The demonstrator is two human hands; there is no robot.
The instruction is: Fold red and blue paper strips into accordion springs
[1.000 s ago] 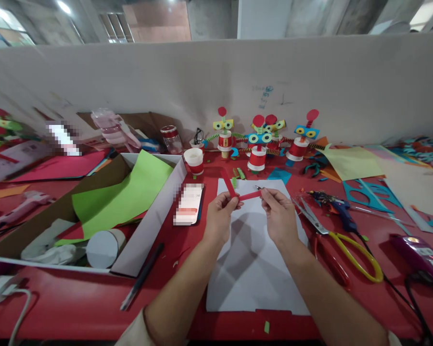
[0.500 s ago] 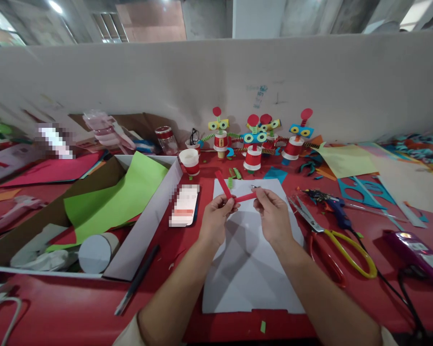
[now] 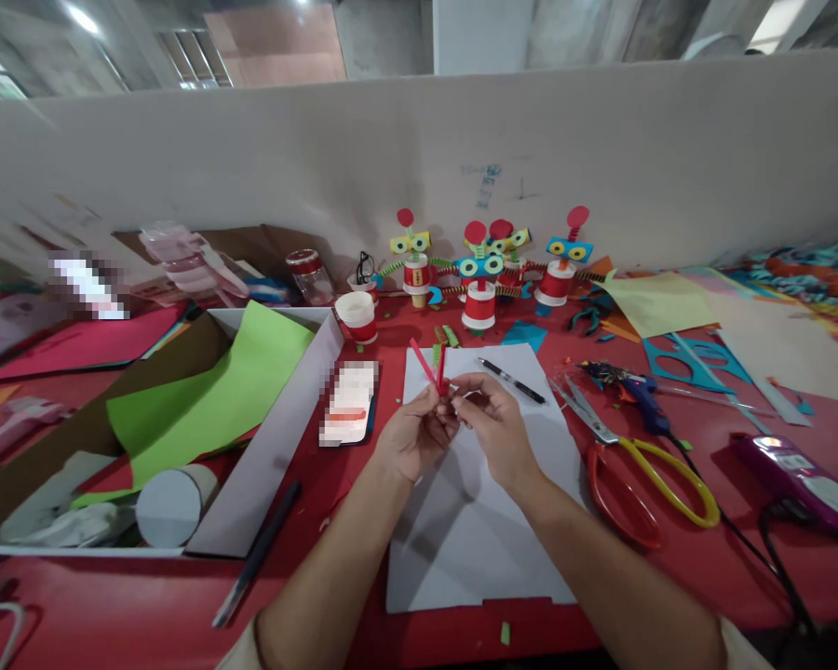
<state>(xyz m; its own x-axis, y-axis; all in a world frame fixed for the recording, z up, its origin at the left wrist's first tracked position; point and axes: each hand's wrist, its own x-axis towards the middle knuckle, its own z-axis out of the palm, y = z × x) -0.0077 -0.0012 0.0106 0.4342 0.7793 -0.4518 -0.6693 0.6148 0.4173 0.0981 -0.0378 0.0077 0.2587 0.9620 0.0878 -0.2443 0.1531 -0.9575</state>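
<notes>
Red paper strip (image 3: 423, 359), narrow, 2 ends up in V: one tilted, other approx. vert. Base pinched in L hand (image 3: 409, 437), R hand (image 3: 494, 430) fingers right at it; fold/join hidden.

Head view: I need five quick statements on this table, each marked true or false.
1. The left hand and right hand meet at the narrow red paper. True.
2. The right hand grips a pen. False: the black pen lies on the white sheet.
3. The phone lies left of the white sheet. True.
4. Both scissor handles are yellow. False: the scissors have one yellow, one red.
5. A green sheet rests in the box. True.
</notes>
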